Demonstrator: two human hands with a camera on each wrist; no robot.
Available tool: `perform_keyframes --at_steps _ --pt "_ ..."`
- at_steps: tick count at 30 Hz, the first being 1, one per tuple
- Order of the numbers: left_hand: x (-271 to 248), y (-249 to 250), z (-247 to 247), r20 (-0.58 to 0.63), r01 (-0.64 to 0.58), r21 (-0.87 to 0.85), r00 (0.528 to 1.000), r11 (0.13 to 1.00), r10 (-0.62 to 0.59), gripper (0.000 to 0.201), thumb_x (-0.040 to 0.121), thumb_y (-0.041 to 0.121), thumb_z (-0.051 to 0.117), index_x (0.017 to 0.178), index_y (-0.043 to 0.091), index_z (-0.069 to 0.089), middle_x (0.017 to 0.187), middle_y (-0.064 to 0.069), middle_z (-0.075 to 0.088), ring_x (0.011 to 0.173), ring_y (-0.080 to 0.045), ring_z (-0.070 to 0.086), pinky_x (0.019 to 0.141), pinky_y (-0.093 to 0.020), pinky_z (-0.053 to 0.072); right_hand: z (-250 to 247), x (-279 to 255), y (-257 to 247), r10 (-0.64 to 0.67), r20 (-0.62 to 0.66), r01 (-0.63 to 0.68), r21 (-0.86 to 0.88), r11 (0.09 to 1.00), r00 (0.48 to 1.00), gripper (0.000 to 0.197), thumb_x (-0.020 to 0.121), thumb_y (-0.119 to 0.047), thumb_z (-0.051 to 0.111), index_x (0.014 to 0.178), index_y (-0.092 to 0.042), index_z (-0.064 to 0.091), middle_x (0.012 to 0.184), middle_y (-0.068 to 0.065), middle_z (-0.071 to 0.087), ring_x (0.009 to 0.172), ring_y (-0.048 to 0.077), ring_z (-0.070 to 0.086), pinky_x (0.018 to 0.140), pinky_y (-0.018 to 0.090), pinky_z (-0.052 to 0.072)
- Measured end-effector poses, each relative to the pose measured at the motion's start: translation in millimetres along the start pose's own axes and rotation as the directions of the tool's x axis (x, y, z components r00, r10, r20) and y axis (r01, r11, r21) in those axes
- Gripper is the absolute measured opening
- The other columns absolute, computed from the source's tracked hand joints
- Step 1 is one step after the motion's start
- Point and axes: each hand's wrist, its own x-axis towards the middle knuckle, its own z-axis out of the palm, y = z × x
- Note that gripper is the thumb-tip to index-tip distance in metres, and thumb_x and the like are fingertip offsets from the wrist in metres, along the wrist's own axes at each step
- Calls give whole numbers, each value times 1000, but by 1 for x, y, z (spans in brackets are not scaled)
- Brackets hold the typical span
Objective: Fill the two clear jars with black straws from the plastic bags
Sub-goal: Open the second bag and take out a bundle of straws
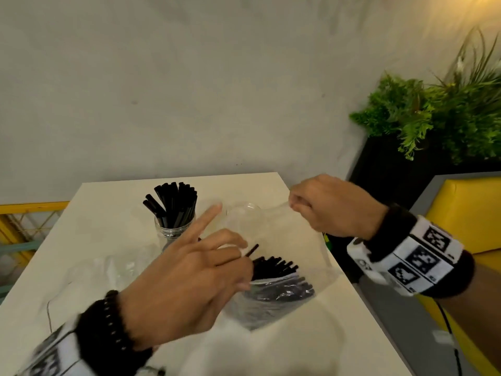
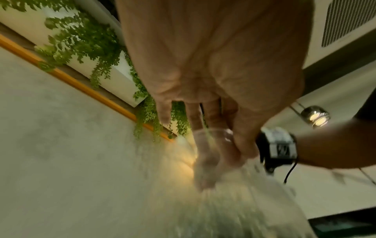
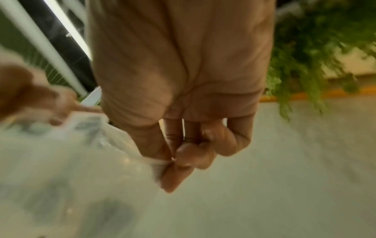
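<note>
On the white table (image 1: 103, 218) a clear jar (image 1: 173, 226) stands packed with black straws (image 1: 173, 202). To its right is a second clear jar (image 1: 244, 218), apparently empty. Nearer me a clear plastic bag (image 1: 273, 297) holds a bundle of black straws (image 1: 273, 265). My left hand (image 1: 233, 251) is at the bag's mouth, index finger stretched out, the other fingers pinching one black straw (image 1: 252, 250). My right hand (image 1: 298, 204) is raised over the table's right edge and pinches the bag's stretched edge (image 3: 156, 162). The left wrist view is blurred; there the bag (image 2: 234, 201) hangs below my left hand (image 2: 203, 116).
A crumpled clear bag (image 1: 108, 267) lies on the table's left side. A grey wall backs the table. A black planter with green plants (image 1: 433, 118) and a yellow seat (image 1: 466, 202) stand beyond the right edge. A yellow rail (image 1: 32, 207) runs at the left.
</note>
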Motion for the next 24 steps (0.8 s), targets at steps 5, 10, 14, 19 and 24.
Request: perform_keyframes --at_steps 5,10,14,19,24 --pt "-8 -3 -17 261 5 90 965 996 -28 23 93 57 49 99 40 62 62 15 59 70 -7 62 103 -43 40 -12 2 3 -56 48 52 68 996 997 12 93 -30 57 84 -28 65 55 -14 50 62 -4 46 67 30 45" --pt "20 -20 -29 199 80 -230 979 970 -33 32 100 48 49 84 29 70 67 9 58 64 -12 59 72 -35 51 -1 12 17 41 -114 -29 105 994 993 13 92 -34 61 83 -26 63 59 -12 53 68 18 51 72 35 49" --pt "55 -35 -34 92 137 -154 988 979 -123 36 94 55 48 86 28 71 69 9 67 64 -17 61 80 -41 54 21 -4 24 233 -139 -111 582 805 962 27 94 -42 59 88 -17 66 72 0 71 68 20 70 65 27 54" --pt "83 -44 -52 172 200 -250 972 947 -160 27 92 44 58 86 21 72 65 -1 68 58 -16 59 59 -30 51 92 -48 16 172 226 -237 970 46 959 89 55 -78 73 123 -23 62 117 4 71 109 25 68 91 45 50" --pt "95 -44 -57 197 262 -341 959 903 -204 16 96 32 66 90 21 75 60 -4 67 57 -18 64 55 -16 44 147 -56 -39 -79 255 -260 964 -58 964 89 58 -47 90 135 -25 52 132 2 65 123 23 61 107 56 44"
